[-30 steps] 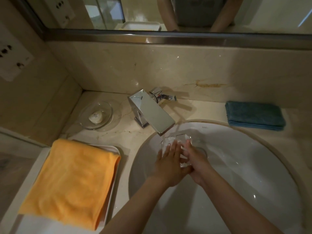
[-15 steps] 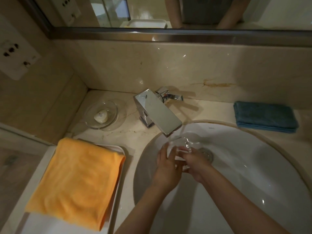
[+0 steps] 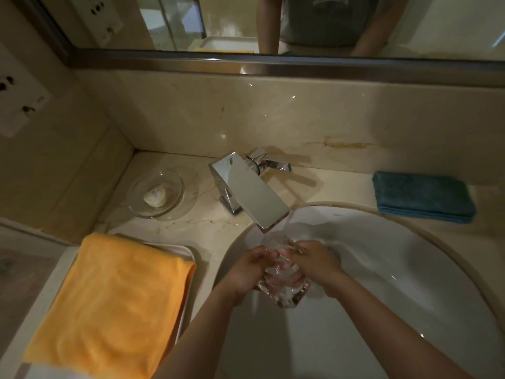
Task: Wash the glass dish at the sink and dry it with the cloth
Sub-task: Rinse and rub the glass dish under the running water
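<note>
I have the glass dish (image 3: pixel 284 285) in the lower middle of the frame, over the white sink (image 3: pixel 410 269) and just below the spout of the chrome faucet (image 3: pixel 251 192). I hold it there so the water can reach it and any runoff falls into the basin rather than onto the counter (image 3: pixel 207 187). My left hand (image 3: pixel 246 272) is wrapped round its left side and my right hand (image 3: pixel 317 265) grips the right side, fingers curled over the rim; both hands are closed on the dish, which sits tilted between them. Wet glass is slippery, I judge, so two hands make sense. I cannot tell for certain whether water is running; the dish looks wet and blurred.

At the left of the frame, a folded orange cloth (image 3: pixel 109 305) lies on a white tray (image 3: pixel 188 255), kept dry and near for the drying step, which is not yet begun. Above it, a round glass soap dish (image 3: pixel 134 203) holds one small pale soap (image 3: pixel 156 197) and nothing else that I can see. At the right, a folded blue cloth (image 3: pixel 423 196) rests on the counter, well apart from my hands. The sink holds no other item that I can make out.
</note>
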Available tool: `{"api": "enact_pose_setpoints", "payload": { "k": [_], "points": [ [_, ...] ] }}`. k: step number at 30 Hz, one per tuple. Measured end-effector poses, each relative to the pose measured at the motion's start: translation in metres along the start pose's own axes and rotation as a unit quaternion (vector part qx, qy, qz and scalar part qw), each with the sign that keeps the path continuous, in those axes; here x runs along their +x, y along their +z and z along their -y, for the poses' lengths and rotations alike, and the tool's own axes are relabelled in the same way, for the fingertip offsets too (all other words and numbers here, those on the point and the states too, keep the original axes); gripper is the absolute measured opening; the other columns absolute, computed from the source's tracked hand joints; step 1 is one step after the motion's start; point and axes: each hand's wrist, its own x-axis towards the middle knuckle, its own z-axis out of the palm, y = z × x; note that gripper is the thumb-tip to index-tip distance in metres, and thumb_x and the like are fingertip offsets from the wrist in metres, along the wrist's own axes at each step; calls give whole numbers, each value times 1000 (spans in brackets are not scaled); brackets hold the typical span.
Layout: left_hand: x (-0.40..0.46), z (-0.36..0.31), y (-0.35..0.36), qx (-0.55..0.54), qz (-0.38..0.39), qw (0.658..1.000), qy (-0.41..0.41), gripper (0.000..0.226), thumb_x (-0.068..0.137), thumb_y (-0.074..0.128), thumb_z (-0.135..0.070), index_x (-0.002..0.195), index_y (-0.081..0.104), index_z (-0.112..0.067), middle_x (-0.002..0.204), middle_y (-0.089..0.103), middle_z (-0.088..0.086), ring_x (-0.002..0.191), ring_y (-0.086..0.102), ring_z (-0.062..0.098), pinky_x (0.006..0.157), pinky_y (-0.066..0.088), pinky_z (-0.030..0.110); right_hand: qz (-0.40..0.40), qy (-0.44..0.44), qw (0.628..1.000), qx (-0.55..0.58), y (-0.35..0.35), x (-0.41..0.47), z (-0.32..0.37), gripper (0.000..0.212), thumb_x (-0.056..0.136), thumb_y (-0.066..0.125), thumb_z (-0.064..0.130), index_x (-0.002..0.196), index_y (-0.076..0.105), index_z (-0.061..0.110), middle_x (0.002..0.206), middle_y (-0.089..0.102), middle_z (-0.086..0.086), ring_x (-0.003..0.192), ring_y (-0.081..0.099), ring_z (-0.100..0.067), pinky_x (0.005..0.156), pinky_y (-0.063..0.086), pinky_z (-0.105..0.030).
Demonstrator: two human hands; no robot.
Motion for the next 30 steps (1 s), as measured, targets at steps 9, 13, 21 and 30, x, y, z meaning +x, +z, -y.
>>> {"api": "enact_pose_setpoints", "payload": {
  "k": [9, 13, 21, 30],
  "points": [
    [-1, -2, 29, -145, -119, 982, -8, 12, 95, 45, -19, 96, 56, -13, 89, 68, 9, 60, 63, 19, 56, 48, 26, -205, -7, 949, 238, 18, 7, -10, 15, 80, 69, 16, 89, 58, 15, 81, 65, -8, 53, 60, -15, 46, 48, -20],
    [1, 7, 34, -145, -159, 977, -5, 15, 94, 45, -18, 91, 59, -14, 86, 70, 4, 67, 67, 18, 53, 51, 23, -41, 34, 943, 328, 17, -1, -13, 19, 87, 61, 10, 104, 59, 17, 83, 68, -9, 69, 65, -27, 61, 56, -39],
    [9, -1, 21, 79, -190, 978, 45, 17, 82, 68, -23, 75, 59, -10, 59, 61, 3, 50, 59, 15, 52, 49, 26, 78, 9, 938, 338, 5, -11, -20, 22, 88, 56, 2, 93, 64, 21, 82, 75, -3, 70, 71, -24, 54, 57, -33],
    [7, -13, 19, 133, -81, 986, 63, 12, 98, 40, -15, 107, 46, -15, 79, 57, 1, 44, 55, 9, 40, 46, 19, 29, 34, 963, 266, -1, -8, -15, 14, 91, 56, 20, 103, 65, 19, 78, 74, -4, 61, 71, -23, 45, 52, -25]
  ]
}}
